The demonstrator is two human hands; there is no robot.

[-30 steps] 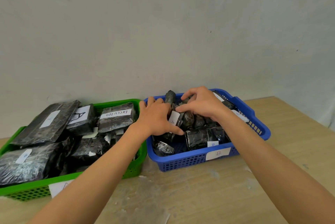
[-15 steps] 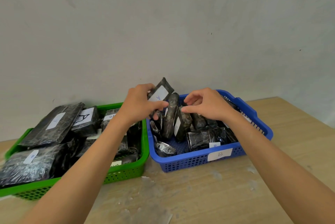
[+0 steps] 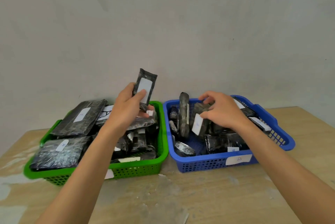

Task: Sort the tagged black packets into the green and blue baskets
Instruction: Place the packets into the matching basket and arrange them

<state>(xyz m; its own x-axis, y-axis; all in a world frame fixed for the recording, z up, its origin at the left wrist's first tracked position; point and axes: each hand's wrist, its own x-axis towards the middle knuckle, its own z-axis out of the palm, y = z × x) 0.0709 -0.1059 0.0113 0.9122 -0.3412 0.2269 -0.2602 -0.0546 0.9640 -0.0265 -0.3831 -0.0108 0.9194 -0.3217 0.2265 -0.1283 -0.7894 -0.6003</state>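
Packet [image 3: 144, 88] with a white tag stands upright, pinched between thumb and fingers of the left hand [image 3: 126, 109] above the green basket [image 3: 159, 162]. Right hand [image 3: 220, 110], fingers curled, grips another tagged packet [image 3: 199, 124] inside the blue basket [image 3: 203, 164].

Green basket [image 3: 159, 115] is packed rim to rim with black packets [image 3: 79, 120], so nothing gets in there except from above. The blue basket [image 3: 268, 115] is looser: bare floor shows near its front-left corner, but an upright packet [image 3: 184, 115] stands as a wall beside that gap. Only a thin slot of desk [image 3: 199, 196] separates the baskets. The desk's front edge is wide open, and the right edge beyond the blue basket too.
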